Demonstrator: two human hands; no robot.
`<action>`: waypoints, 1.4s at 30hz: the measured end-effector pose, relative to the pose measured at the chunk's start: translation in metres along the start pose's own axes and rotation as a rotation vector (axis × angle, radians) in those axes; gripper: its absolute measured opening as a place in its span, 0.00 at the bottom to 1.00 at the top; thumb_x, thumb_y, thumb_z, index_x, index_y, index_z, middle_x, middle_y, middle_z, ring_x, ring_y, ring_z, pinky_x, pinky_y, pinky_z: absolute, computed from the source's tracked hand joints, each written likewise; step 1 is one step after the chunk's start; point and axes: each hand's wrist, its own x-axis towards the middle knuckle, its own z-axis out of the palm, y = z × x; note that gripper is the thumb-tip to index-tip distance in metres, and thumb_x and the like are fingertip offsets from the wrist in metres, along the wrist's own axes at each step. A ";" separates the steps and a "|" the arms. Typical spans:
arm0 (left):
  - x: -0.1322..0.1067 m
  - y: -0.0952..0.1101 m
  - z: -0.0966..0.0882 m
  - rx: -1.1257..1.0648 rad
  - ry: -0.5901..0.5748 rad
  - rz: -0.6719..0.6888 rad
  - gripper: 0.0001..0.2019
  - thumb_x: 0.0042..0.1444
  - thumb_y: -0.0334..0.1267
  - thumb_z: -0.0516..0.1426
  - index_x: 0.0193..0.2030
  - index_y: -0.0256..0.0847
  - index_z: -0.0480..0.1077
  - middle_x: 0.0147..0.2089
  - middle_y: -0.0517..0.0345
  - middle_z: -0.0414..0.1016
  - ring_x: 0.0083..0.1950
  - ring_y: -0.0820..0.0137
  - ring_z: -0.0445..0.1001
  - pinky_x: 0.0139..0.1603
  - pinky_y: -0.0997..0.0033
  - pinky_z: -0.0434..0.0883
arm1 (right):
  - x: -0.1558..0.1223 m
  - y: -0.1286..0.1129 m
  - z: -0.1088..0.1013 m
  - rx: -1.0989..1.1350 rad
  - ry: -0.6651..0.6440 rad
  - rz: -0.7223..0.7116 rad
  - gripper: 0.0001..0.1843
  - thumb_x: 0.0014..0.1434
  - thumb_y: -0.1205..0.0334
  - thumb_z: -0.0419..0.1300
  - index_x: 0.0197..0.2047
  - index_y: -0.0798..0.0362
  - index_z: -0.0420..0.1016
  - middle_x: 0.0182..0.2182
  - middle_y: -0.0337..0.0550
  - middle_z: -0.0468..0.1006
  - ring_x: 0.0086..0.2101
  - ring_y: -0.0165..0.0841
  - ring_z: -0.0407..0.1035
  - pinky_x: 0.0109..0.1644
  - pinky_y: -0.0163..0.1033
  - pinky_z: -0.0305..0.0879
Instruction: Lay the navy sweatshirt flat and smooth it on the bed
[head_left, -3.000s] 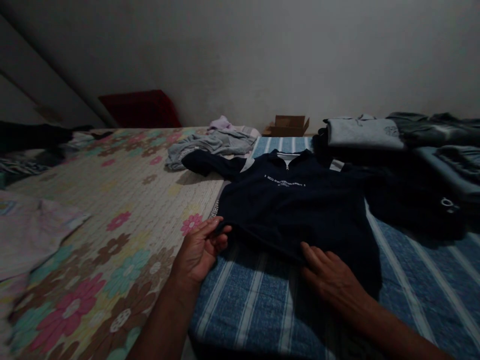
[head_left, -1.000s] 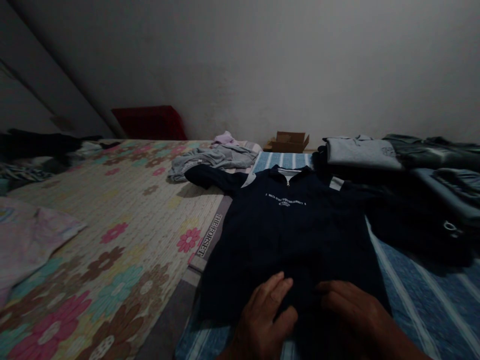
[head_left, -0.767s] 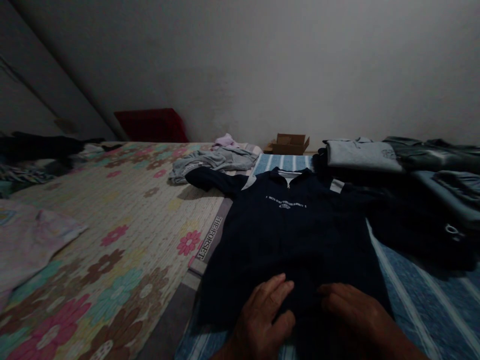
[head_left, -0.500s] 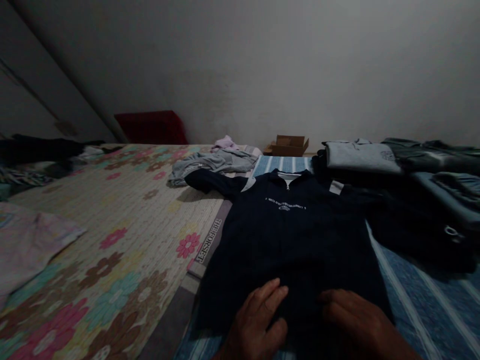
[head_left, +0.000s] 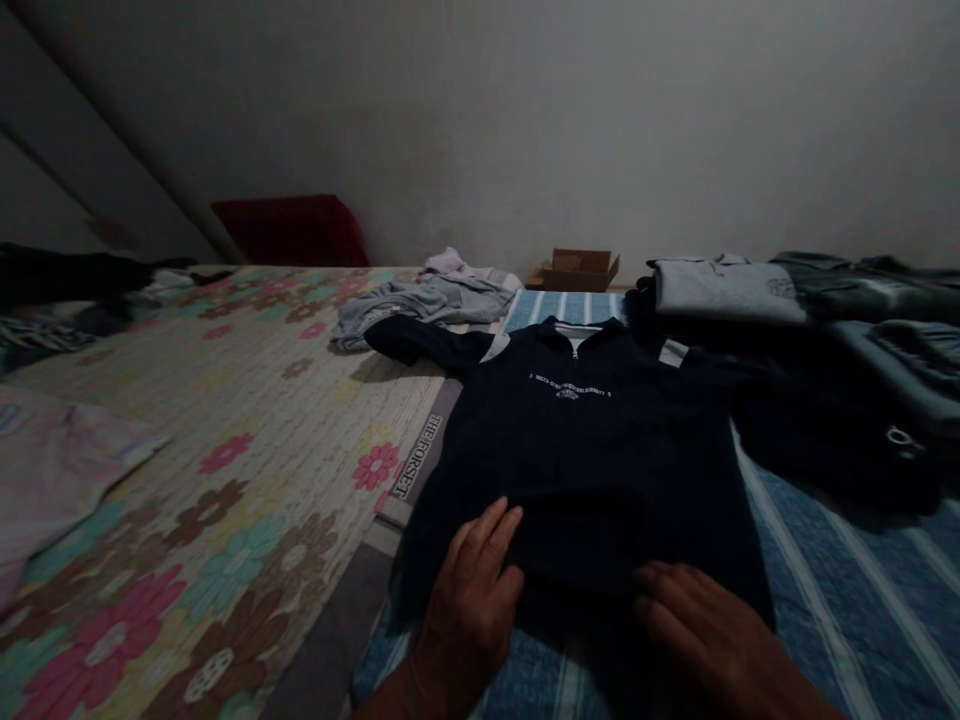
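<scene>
Item: navy shirt, being laid flat, front up, on the blue striped sheet of the bed, collar toward the far wall, hem at the near edge.

Hands: left hand and right hand are being pressed flat and open on the hem, nothing clasped. A second ago they were being held close together at mid-hem; now they are being spread apart toward the two lower corners, so the lower part is judged as being smoothed outward.

Surroundings: floral quilt lying to the left; crumpled grey garment far left of the collar; folded clothes stack far right; cardboard box by the wall.
</scene>
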 end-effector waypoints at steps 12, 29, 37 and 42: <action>-0.005 -0.016 -0.027 -0.071 -0.144 0.165 0.16 0.59 0.20 0.43 0.29 0.35 0.68 0.59 0.45 0.70 0.67 0.57 0.57 0.58 0.53 0.66 | -0.042 0.003 -0.008 -0.230 -0.152 0.064 0.15 0.58 0.77 0.43 0.37 0.55 0.69 0.46 0.58 0.75 0.47 0.45 0.70 0.47 0.51 0.67; 0.000 -0.024 -0.031 -0.147 -0.056 0.243 0.11 0.60 0.24 0.46 0.38 0.35 0.68 0.40 0.48 0.78 0.44 0.68 0.76 0.47 0.67 0.73 | -0.082 0.000 -0.026 -0.050 -0.247 0.072 0.14 0.61 0.74 0.46 0.42 0.55 0.70 0.60 0.58 0.63 0.62 0.48 0.51 0.58 0.62 0.58; -0.003 -0.023 -0.033 -0.134 -0.121 0.242 0.13 0.60 0.24 0.44 0.37 0.37 0.69 0.43 0.47 0.78 0.47 0.67 0.75 0.49 0.65 0.73 | -0.095 0.009 -0.034 0.007 -0.288 0.045 0.18 0.59 0.76 0.48 0.48 0.54 0.70 0.63 0.57 0.59 0.62 0.48 0.51 0.56 0.61 0.63; -0.013 -0.024 -0.030 -0.125 -0.150 0.260 0.15 0.61 0.24 0.44 0.35 0.37 0.70 0.49 0.45 0.76 0.54 0.64 0.71 0.54 0.60 0.71 | -0.100 0.010 -0.038 0.019 -0.322 0.068 0.19 0.60 0.73 0.48 0.52 0.53 0.69 0.65 0.57 0.53 0.62 0.48 0.51 0.56 0.59 0.63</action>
